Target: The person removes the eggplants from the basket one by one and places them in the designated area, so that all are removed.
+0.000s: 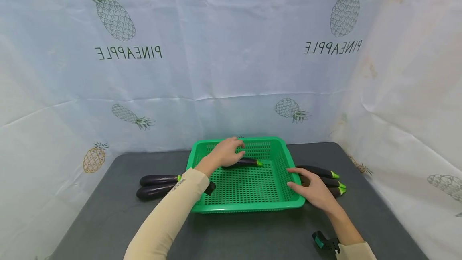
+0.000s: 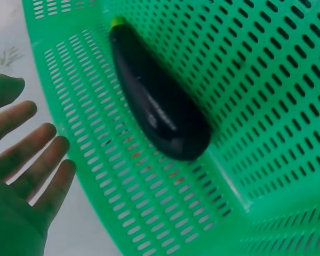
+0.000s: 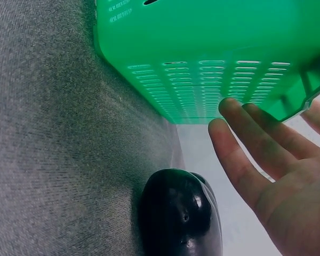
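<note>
A green perforated basket (image 1: 249, 207) stands on the dark table with one dark purple eggplant (image 1: 244, 163) lying inside along its far side. Over that eggplant is my left hand (image 1: 225, 152), fingers spread and holding nothing. The left wrist view shows the same eggplant (image 2: 154, 98) against the slotted wall, apart from the fingers (image 2: 40, 173). My right hand (image 1: 315, 191) is at the basket's right side, fingers extended and thumb apart. In the right wrist view its fingertips are beside the outer wall (image 3: 202, 88); whether they touch it I cannot tell.
Right of the basket, partly behind my right hand, lie three eggplants (image 1: 321, 171) with green stem ends. Two more eggplants (image 1: 155, 191) rest on the table (image 1: 104, 212) to the left, partly behind my left sleeve. A pineapple-print cloth (image 1: 231, 59) hangs behind and at the sides.
</note>
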`<state>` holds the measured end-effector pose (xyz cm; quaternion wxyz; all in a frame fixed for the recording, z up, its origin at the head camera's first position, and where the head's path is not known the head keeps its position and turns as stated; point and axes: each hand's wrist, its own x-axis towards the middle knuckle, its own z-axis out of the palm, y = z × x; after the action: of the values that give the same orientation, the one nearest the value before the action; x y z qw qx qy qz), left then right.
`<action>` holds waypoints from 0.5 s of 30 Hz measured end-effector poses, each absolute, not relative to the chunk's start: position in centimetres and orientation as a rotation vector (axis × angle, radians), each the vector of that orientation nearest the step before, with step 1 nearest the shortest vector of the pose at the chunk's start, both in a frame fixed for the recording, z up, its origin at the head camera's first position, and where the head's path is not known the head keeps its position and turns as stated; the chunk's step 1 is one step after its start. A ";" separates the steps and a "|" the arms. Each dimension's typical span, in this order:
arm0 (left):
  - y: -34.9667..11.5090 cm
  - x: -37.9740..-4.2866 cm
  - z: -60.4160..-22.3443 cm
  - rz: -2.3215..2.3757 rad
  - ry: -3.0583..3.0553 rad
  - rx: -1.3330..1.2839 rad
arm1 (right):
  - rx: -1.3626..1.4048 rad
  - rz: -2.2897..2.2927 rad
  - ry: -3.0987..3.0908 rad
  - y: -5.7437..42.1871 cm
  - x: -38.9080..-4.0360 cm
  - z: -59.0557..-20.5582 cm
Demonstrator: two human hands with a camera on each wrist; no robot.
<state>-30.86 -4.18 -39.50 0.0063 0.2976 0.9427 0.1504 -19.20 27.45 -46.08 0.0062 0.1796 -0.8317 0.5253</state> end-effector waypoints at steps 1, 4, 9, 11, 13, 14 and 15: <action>-4.0 -30.9 -39.7 0.466 2.942 0.921 | 0.561 1.642 -2.604 27.5 -19.2 -46.1; -3.6 -31.0 -40.3 0.451 2.917 0.896 | 0.553 1.634 -2.607 27.6 -19.2 -46.1; -3.0 -31.1 -41.2 0.412 2.874 0.877 | 0.547 1.639 -2.609 27.7 -19.3 -46.2; -2.9 -31.1 -41.5 0.379 2.868 0.879 | 0.551 1.641 -2.610 27.7 -19.3 -46.2; -2.8 -31.1 -41.9 0.342 2.872 0.882 | 0.555 1.636 -2.614 27.6 -19.4 -46.2; -2.7 -31.2 -42.1 0.329 2.874 0.887 | 0.556 1.635 -2.612 27.6 -19.4 -46.2; -2.7 -31.2 -42.3 0.313 2.877 0.891 | 0.556 1.631 -2.613 27.6 -19.4 -46.2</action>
<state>-31.20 -2.65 -42.25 0.0565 0.2937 0.9486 0.1033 -19.39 27.60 -46.22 0.0058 0.1777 -0.8348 0.5210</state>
